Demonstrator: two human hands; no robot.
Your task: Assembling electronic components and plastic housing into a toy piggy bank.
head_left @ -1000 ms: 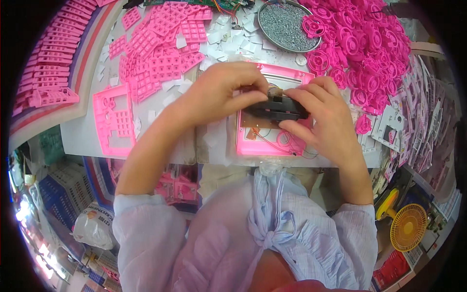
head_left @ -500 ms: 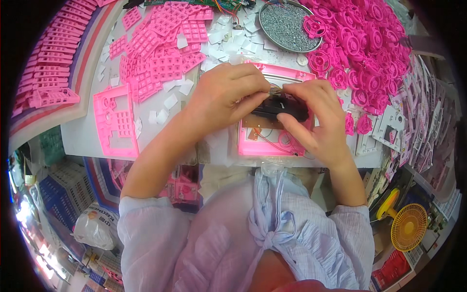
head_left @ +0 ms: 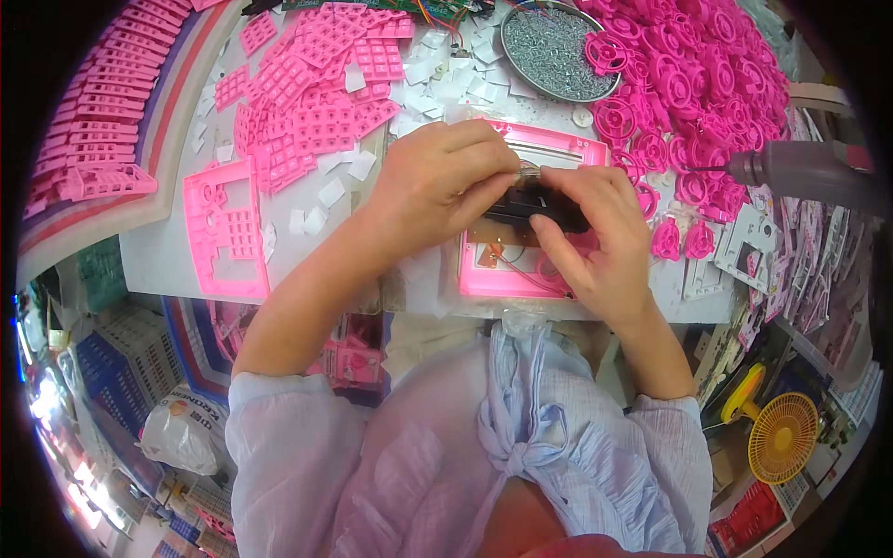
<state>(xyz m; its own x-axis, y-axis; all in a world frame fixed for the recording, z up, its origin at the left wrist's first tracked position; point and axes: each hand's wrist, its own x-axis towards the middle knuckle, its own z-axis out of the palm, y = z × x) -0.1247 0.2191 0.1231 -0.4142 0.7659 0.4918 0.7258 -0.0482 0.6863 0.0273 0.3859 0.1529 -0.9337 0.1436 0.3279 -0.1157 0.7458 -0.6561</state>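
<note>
My left hand (head_left: 437, 177) is closed, thumb and forefinger pinching a small metallic piece (head_left: 529, 173) too small to name. My right hand (head_left: 609, 237) curls round a black plastic part (head_left: 517, 206), its forefinger near the pinched piece and its thumb on the part's near side. Both hands are over a pink plastic housing (head_left: 502, 282) on the table in front of me. Inside the housing, thin wires and a small brown board (head_left: 487, 256) show. The fingers cover much of the black part.
Pink keypad pieces (head_left: 326, 126) and white paper squares (head_left: 332, 192) lie behind left, near another pink housing (head_left: 192, 228). A screw dish (head_left: 549, 56) and pink round parts (head_left: 688, 74) lie behind right. An electric screwdriver (head_left: 805, 172) juts in from the right.
The electric screwdriver now juts in at the right, lower and further into view than before. My hands keep nearly the same hold, with only slight finger movement.
</note>
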